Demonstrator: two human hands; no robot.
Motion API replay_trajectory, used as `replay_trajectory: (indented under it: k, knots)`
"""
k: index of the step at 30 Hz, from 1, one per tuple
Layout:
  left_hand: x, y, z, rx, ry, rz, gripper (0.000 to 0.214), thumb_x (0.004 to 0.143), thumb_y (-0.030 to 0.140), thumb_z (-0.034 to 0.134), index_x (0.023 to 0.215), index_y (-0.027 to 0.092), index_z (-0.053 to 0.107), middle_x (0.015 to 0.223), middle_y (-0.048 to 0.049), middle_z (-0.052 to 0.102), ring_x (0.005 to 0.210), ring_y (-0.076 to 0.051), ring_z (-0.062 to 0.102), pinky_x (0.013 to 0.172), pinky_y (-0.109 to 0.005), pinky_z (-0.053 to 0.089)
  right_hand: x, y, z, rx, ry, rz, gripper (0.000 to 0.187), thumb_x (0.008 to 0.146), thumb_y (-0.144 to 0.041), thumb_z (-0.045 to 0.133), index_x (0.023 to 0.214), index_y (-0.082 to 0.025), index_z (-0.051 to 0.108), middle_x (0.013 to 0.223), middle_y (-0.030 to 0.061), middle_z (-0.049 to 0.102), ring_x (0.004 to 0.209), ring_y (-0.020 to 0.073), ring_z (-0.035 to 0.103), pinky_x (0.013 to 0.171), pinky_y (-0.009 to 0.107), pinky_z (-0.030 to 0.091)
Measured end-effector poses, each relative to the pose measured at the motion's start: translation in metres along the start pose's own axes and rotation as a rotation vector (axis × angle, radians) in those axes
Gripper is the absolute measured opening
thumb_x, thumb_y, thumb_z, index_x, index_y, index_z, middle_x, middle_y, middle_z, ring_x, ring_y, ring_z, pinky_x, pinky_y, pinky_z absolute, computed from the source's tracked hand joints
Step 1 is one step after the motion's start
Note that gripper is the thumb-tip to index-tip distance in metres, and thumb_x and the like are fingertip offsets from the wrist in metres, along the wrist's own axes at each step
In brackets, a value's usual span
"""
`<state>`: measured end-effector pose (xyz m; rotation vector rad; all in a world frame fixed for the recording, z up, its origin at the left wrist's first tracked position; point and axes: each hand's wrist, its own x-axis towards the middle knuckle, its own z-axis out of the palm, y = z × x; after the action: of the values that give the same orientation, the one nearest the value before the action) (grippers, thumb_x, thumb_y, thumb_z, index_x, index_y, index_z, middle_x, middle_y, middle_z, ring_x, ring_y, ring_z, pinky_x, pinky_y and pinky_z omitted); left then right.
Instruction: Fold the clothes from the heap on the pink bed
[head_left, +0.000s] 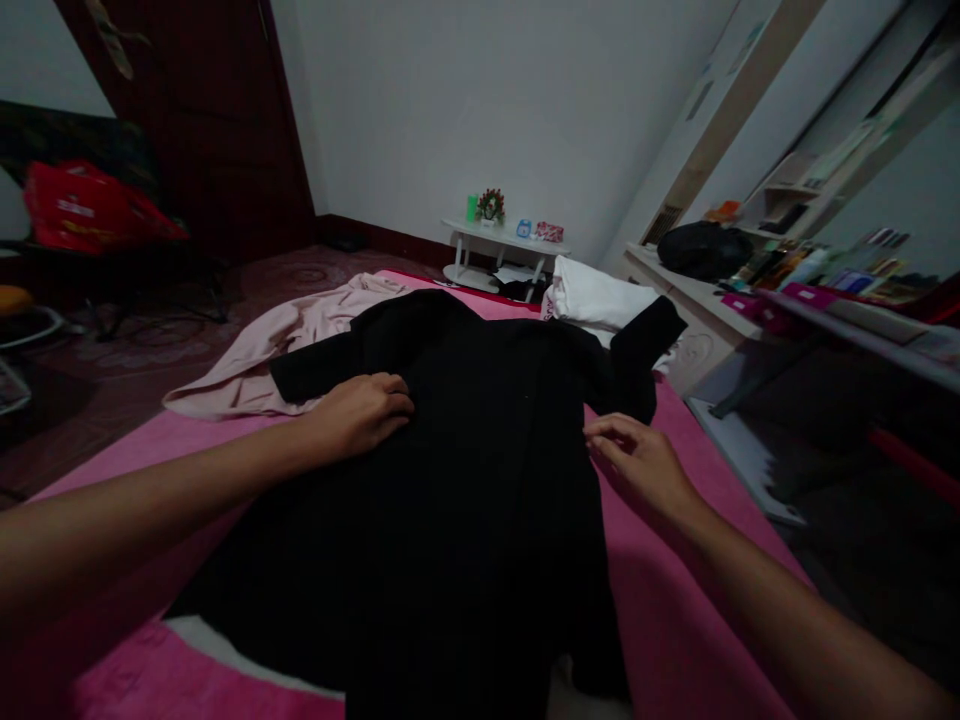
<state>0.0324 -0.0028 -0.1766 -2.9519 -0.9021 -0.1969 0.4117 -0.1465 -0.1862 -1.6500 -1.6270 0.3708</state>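
A black long garment with sleeves (465,480) lies spread out over the bed, its shoulders at the far end and its wide hem toward me. My left hand (367,410) rests on the garment's left part, palm down, with the fingers loosely bent on the cloth. At the right side edge, my right hand (637,455) has thumb and fingertips pinched together on the black cloth. One sleeve stretches out to the left, and the other is bent up at the far right. Pale lining shows at the near hem.
The bed has a pink cover (697,540). A pale pink cloth (262,350) lies at its far left, and folded white bedding (600,295) at the far right. Beyond stands a small white table (480,232). A cluttered dresser (697,285) is on the right, a red bag (90,210) on the left.
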Motion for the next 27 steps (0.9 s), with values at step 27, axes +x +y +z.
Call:
replay_trajectory:
  k: [27]
  knots:
    - [-0.051, -0.019, 0.004, -0.219, -0.146, -0.452, 0.030, 0.084, 0.045, 0.046, 0.084, 0.019, 0.060, 0.085, -0.0083, 0.066, 0.078, -0.024, 0.063, 0.065, -0.030, 0.042, -0.085, -0.064, 0.006, -0.110, -0.492, -0.028, 0.013, 0.079, -0.022, 0.061, 0.071, -0.019, 0.052, 0.081, 0.0011, 0.054, 0.081, 0.0168, 0.051, 0.069, 0.028, 0.039]
